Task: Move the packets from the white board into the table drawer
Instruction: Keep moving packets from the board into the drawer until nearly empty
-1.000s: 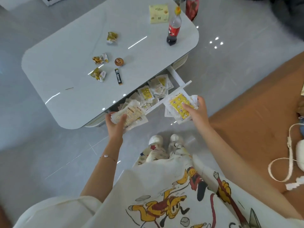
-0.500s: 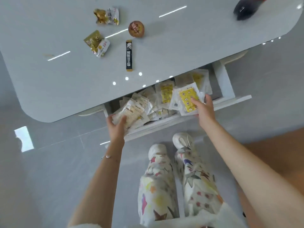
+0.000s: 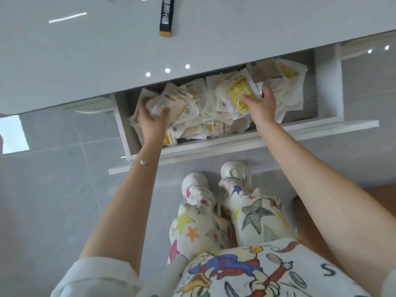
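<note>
The white table's drawer (image 3: 216,145) stands pulled out, filled with several white and yellow packets. Both of my hands reach into it. My left hand (image 3: 152,122) grips a bunch of white-beige packets (image 3: 174,101) at the drawer's left end, thumb on one side and fingers on the other. Further right, my right hand (image 3: 261,106) holds a yellow-printed packet (image 3: 237,92) over the pile, with its thumb above the packet's edge. The white board is not in view.
The glossy white tabletop (image 3: 85,61) overhangs the back of the drawer. A black stick sachet (image 3: 166,18) lies on it near the top edge. My shoes (image 3: 214,179) stand on the grey floor just before the drawer front. An orange surface (image 3: 381,196) shows at right.
Both hands have carried their packets from the drawer's front edge down into the drawer. The view has tilted down and come closer to the drawer.
</note>
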Available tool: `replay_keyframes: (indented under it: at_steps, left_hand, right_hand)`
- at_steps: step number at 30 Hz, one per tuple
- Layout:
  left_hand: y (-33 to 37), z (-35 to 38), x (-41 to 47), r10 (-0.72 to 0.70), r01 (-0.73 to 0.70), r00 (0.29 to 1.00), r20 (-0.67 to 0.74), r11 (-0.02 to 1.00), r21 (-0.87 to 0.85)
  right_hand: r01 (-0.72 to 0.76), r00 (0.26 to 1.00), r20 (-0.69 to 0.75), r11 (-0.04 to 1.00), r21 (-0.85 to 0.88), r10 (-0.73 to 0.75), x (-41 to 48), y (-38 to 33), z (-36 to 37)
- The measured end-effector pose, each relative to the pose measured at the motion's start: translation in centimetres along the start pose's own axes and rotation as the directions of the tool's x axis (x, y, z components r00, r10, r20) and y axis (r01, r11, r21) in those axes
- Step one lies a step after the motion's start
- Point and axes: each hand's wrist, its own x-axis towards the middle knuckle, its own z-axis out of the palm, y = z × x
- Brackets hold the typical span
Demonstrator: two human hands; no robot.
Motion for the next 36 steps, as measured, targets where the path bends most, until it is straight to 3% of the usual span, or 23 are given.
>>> replay_keyframes:
  at_steps: [4, 7, 9, 13, 16, 24, 29, 36]
  left_hand:
    - [2.4, -2.0, -3.5, 0.105, -0.107, 0.994, 0.022, 0.980, 0.165]
    - [5.1, -5.1, -7.2, 0.207, -0.207, 0.978, 0.024, 0.950, 0.235]
    - [7.3, -7.7, -10.2, 0.272, -0.270, 0.962, 0.034, 0.918, 0.289]
    - [12.1, -13.3, -16.9, 0.406, -0.385, 0.912, 0.062, 0.792, 0.474]
    - [15.5, -17.0, -21.8, 0.473, -0.412, 0.878, 0.071, 0.673, 0.615]
    - [20.2, -23.0, -30.9, 0.435, -0.357, 0.896, 0.091, 0.581, 0.732]
    - [20.0, -26.2, -35.1, 0.455, -0.336, 0.890, 0.036, 0.599, 0.727]
    - [16.1, -34.2, -38.8, 0.334, -0.085, 0.913, -0.235, 0.718, 0.691]
  right_hand:
    - [0.136, 0.989, -0.015, 0.935, -0.327, -0.149, -3.4, -3.0, -2.7]
    - [0.327, 0.943, 0.096, 0.838, -0.438, -0.318, -7.5, -6.7, -5.9]
    - [0.459, 0.885, 0.180, 0.741, -0.490, -0.428, -10.5, -9.9, -8.3]
    - [0.634, 0.753, 0.366, 0.453, -0.627, -0.546, -16.9, -16.5, -12.7]
    - [0.693, 0.691, 0.469, 0.319, -0.646, -0.550, -21.9, -21.2, -15.2]
    - [0.769, 0.572, 0.673, 0.022, -0.638, -0.468, -32.1, -29.1, -18.0]
    - [0.803, 0.496, 0.742, -0.088, -0.590, -0.450, -37.3, -31.9, -17.1]
    - [0.892, 0.226, 0.876, -0.272, -0.362, -0.425, -46.2, -34.5, -10.5]
